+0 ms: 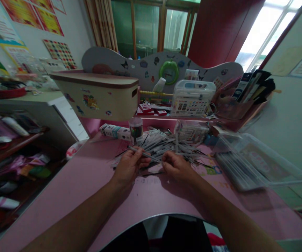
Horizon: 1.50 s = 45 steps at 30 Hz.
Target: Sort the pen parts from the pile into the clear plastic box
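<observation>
My left hand pinches a slim grey pen that slants down to the right. My right hand is closed, with its fingertips at the lower right end of that pen. Whatever sits between those fingertips is too small to make out. Just beyond both hands lies a loose heap of thin white and grey pen parts, some with dark ends. On the pink table, a dark thin stick lies between my hands.
Behind the heap stand a clear cup, a long printed box and a clear plastic case. An open transparent box holding thin sticks is at right. A cream bin and a handled case rest on the shelf.
</observation>
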Tool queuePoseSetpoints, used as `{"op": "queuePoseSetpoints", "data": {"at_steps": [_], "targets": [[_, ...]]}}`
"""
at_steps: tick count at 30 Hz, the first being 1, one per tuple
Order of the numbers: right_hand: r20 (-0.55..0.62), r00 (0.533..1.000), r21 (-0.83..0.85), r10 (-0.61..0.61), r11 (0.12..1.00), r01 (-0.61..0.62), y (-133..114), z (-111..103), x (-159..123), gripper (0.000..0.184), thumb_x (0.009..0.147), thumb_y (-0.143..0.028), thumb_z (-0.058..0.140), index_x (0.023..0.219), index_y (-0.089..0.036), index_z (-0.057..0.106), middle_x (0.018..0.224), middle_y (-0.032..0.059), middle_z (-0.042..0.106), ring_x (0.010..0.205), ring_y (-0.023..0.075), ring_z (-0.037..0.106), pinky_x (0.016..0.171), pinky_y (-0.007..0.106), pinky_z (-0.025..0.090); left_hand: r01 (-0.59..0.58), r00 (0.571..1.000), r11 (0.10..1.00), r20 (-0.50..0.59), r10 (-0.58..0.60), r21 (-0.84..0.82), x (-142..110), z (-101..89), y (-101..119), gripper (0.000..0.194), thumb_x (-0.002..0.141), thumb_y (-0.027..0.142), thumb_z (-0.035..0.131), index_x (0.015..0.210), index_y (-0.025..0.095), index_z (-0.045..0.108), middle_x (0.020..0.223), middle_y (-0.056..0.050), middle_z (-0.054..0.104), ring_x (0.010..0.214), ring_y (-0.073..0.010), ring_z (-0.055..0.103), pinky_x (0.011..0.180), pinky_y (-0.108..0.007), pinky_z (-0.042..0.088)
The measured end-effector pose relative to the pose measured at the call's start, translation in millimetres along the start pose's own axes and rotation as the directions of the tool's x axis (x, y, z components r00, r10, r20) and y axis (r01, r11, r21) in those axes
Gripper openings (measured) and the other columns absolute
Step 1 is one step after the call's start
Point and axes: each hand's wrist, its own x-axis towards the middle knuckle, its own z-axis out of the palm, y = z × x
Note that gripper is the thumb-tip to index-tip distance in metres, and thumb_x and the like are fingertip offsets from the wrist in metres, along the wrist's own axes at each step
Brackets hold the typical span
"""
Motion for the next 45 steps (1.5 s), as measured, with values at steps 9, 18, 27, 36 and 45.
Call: {"op": "queuePoseSetpoints", "data": {"at_steps": [9,18,27,36,45], "targets": [[0.024,0.998,0.212,-0.049,0.976,0.043,5.6,5.1,2.5,0.020,0.090,-0.020,0.053,0.106,-0.020,0.066,0.095,0.0021,0.065,0.080,0.0146,0.058,0.068,0.025,0.043,0.065,0.998,0.997,-0.018,-0.066,-0.031,-2.8,-0.2,0.3,0.022,0.081,0.026,0.078,0.090,0.018,0.059,0.079,-0.002,0.075,0.064,-0.0123,0.072,0.052,-0.017,0.056],[-0.012,0.999,0.228,-0.037,0.973,0.039,0.3,8.5,-6.1,0.010,0.093,-0.022,0.049,0.092,-0.021,0.059,0.075,-0.0017,0.054,0.065,0.0122,0.050,0.058,0.024,0.037,0.148,0.988,0.989,0.054,-0.146,-0.030,-9.6,2.1,1.8,0.024,0.077,0.023,0.080,0.091,0.018,0.062,0.083,-0.004,0.076,0.054,-0.0109,0.066,0.055,-0.027,0.059],[0.144,0.989,0.316,0.028,0.946,-0.073,3.9,-6.3,0.2,0.021,0.090,-0.037,0.053,0.077,-0.020,0.055,0.065,-0.0035,0.046,0.058,0.0113,0.040,0.054,0.024,0.032,0.120,0.989,0.992,0.088,-0.118,-0.023,-13.1,5.9,1.2,0.026,0.074,0.023,0.082,0.090,0.019,0.062,0.089,-0.004,0.077,0.063,-0.0119,0.067,0.059,-0.027,0.059],[0.124,0.991,0.356,0.050,0.930,-0.091,9.5,-1.4,-0.4,0.026,0.091,-0.041,0.058,0.073,-0.021,0.055,0.060,-0.0039,0.044,0.053,0.0107,0.035,0.048,0.024,0.026,0.089,0.991,0.995,0.092,-0.094,0.055,-11.1,5.0,-0.5,0.030,0.068,0.026,0.086,0.087,0.017,0.063,0.083,-0.004,0.076,0.070,-0.0173,0.072,0.062,-0.032,0.062],[0.212,0.962,0.709,0.170,0.650,-0.272,9.6,12.5,-4.5,0.026,0.083,-0.041,0.068,0.082,-0.020,0.053,0.057,-0.0082,0.040,0.045,0.0067,0.031,0.043,0.020,0.021,0.078,0.991,0.997,0.107,-0.080,0.019,-19.3,9.4,-4.1,0.025,0.075,0.027,0.081,0.088,0.018,0.061,0.085,-0.003,0.076,0.073,-0.0207,0.074,0.064,-0.039,0.064]]}}
